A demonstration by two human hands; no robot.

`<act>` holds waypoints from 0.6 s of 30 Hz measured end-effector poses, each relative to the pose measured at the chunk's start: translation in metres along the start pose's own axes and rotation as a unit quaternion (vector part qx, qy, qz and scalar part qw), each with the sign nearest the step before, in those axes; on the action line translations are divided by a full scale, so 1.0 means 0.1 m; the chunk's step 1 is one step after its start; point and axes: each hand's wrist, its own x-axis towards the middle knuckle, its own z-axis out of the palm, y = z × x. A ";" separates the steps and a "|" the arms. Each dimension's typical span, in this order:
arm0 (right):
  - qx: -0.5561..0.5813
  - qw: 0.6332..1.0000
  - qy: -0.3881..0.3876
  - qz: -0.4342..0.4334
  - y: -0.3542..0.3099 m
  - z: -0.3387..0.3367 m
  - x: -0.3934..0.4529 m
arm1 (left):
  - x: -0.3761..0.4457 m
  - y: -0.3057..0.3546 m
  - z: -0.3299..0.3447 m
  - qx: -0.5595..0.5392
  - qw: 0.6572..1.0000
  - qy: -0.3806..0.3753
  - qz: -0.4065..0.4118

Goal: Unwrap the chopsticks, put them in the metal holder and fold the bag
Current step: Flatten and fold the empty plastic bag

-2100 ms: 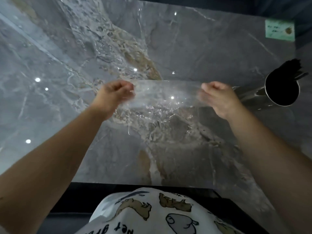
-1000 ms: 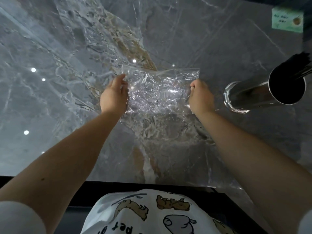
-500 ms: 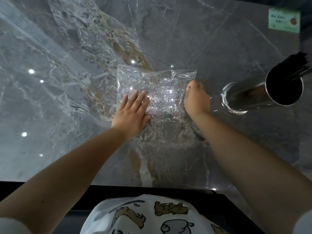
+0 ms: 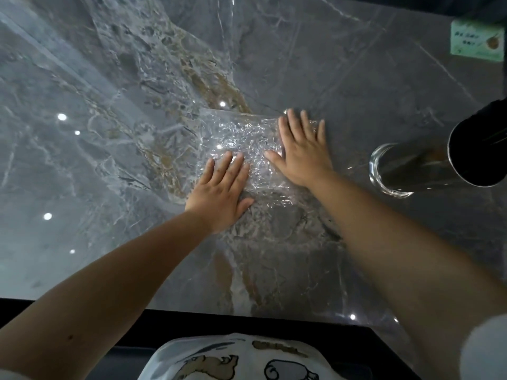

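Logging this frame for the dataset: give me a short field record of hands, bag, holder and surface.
left hand: flat, palm down on bag's near left part
right hand: flat, fingers spread on bag's right side
bag: clear, crinkled, lying flat on table
metal holder: right of bag, apart from it; contents dark, unclear
table: grey marble, glossy

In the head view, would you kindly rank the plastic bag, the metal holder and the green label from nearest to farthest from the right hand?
From the right hand:
1. Plastic bag: directly under the palm, touching it.
2. Metal holder: to the right, standing apart from the hand.
3. Green label: at the table's far right corner.
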 end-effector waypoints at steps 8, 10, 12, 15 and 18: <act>0.005 1.000 0.007 0.001 0.05 0.09 0.03 | 0.05 -0.03 -0.24 -0.039 0.999 0.023 0.011; 0.008 1.000 0.009 0.000 0.04 0.09 0.01 | 0.20 -0.05 -0.40 -0.040 0.998 0.049 0.009; 0.012 1.000 0.007 0.005 0.06 0.11 0.01 | 0.47 -0.08 -0.53 -0.039 0.999 0.033 0.002; 0.012 1.000 0.006 0.004 0.03 0.12 0.03 | 0.67 -0.25 -0.63 -0.023 0.999 -0.021 -0.008; 0.010 1.000 -0.002 0.003 0.03 0.12 0.04 | 0.67 -0.37 -0.59 -0.033 0.997 -0.064 -0.009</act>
